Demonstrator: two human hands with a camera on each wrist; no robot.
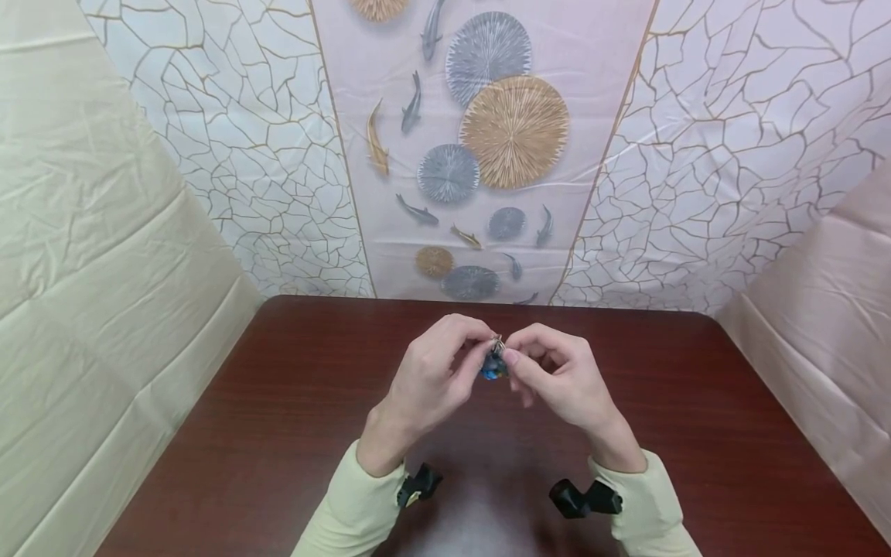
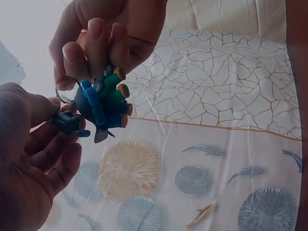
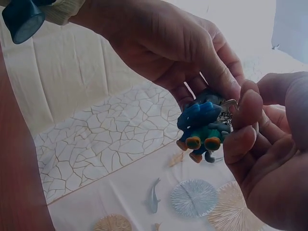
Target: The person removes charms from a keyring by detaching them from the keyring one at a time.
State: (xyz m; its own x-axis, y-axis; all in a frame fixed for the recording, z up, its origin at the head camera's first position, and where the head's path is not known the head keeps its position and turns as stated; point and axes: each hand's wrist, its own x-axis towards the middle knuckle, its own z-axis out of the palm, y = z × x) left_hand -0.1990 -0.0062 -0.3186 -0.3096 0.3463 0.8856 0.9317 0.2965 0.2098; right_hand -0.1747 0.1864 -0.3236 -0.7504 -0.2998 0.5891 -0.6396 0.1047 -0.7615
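Both hands come together over the table, holding a bunch of keychain figures by its metal parts. My left hand (image 1: 435, 371) pinches the bunch near the metal key ring (image 2: 66, 90) between thumb and forefinger. The thumb and forefinger of my right hand (image 1: 560, 375) pinch the ring from the other side. Below the ring hang small rubbery figures (image 3: 199, 120), blue and green with orange-tipped feet. A separate dark figure (image 2: 70, 123) dangles beside the left fingers. Fingertips partly hide the ring, so its exact opening cannot be made out.
A dark reddish-brown table (image 1: 278, 433) lies beneath the hands. Behind it hangs a patterned cloth (image 1: 445, 232) with fish and round motifs; plain pale cloth (image 1: 90, 255) borders the sides. Black wrist cameras (image 1: 420, 486) sit on both cuffs.
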